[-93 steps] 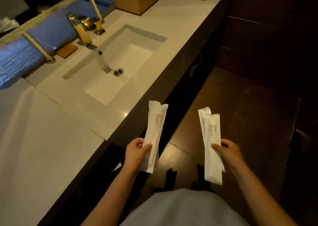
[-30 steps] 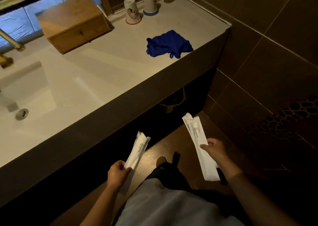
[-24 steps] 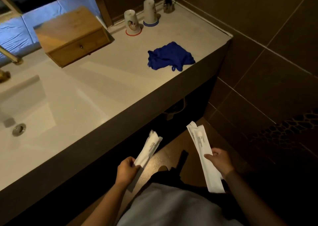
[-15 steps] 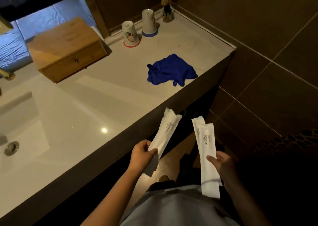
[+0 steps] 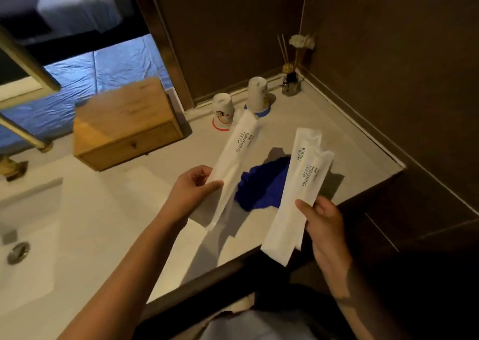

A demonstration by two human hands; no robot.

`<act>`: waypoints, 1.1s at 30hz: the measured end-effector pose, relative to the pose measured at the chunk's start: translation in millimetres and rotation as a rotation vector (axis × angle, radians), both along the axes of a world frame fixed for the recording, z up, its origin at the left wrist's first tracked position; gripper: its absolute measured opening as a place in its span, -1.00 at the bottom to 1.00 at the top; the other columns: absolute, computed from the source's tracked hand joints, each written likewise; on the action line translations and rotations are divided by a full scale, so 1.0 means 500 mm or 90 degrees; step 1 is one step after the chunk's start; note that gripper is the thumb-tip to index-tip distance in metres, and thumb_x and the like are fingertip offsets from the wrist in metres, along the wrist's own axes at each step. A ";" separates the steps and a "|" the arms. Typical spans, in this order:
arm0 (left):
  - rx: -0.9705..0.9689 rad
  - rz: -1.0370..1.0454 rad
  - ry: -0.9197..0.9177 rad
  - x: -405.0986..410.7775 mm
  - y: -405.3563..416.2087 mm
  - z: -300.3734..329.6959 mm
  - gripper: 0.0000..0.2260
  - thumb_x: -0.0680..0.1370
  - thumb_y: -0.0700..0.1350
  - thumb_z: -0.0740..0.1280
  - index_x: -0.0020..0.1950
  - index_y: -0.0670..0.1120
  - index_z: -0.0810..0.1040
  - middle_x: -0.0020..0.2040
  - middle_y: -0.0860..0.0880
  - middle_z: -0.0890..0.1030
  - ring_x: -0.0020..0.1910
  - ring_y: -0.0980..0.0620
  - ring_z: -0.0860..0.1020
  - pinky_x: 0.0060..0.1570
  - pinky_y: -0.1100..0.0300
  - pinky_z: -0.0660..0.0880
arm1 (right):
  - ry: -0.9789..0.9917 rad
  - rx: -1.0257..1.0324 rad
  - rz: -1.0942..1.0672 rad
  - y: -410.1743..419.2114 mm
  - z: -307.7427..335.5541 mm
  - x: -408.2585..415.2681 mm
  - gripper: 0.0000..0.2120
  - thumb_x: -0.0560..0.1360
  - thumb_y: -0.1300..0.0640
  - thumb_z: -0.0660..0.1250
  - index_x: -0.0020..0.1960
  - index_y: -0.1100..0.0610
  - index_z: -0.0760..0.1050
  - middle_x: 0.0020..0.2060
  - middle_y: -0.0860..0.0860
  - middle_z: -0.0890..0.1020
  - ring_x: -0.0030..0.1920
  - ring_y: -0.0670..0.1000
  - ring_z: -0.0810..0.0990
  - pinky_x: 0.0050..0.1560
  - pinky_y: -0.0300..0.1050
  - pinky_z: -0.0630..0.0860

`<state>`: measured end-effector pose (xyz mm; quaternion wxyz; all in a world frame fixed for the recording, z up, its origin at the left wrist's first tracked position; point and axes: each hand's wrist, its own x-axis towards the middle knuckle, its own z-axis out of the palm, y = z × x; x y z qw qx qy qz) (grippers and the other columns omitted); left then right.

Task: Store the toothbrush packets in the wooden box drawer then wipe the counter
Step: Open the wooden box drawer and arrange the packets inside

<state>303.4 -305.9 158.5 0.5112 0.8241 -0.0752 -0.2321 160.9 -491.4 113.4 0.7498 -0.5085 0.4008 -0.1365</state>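
Observation:
My left hand [image 5: 193, 190] pinches one white toothbrush packet [image 5: 233, 158] printed "BRUSHING TEETH", held up over the counter [image 5: 108, 210]. My right hand [image 5: 322, 222] grips two overlapping white toothbrush packets [image 5: 298, 192] above the counter's front edge. The wooden box [image 5: 124, 122] stands at the back of the counter, left of both hands, with its drawer [image 5: 132, 146] closed. A crumpled blue cloth [image 5: 261, 187] lies on the counter between and under the packets, partly hidden by them.
A white sink basin [image 5: 28, 236] with a metal drain [image 5: 18, 253] lies to the left, gold tap fittings [image 5: 13, 168] behind it. Two upturned cups [image 5: 223, 110] and a reed diffuser [image 5: 291, 80] stand at the back right corner. Dark tiled walls bound the right side.
Both hands have risen from below the counter edge to over the counter, carrying the packets toward the blue cloth and the wooden box. The view has turned right along the counter.

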 end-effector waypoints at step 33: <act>0.509 -0.475 -0.386 0.174 -0.097 -0.204 -0.42 0.55 0.25 -0.08 0.48 0.20 -0.28 0.49 0.03 -0.36 0.54 -0.09 -0.23 0.46 -0.18 -0.12 | 0.327 -0.943 0.588 -0.074 -0.056 0.342 -0.37 0.52 -0.19 0.13 0.49 -0.13 -0.06 0.52 0.11 0.05 0.51 0.20 -0.05 0.44 0.19 0.10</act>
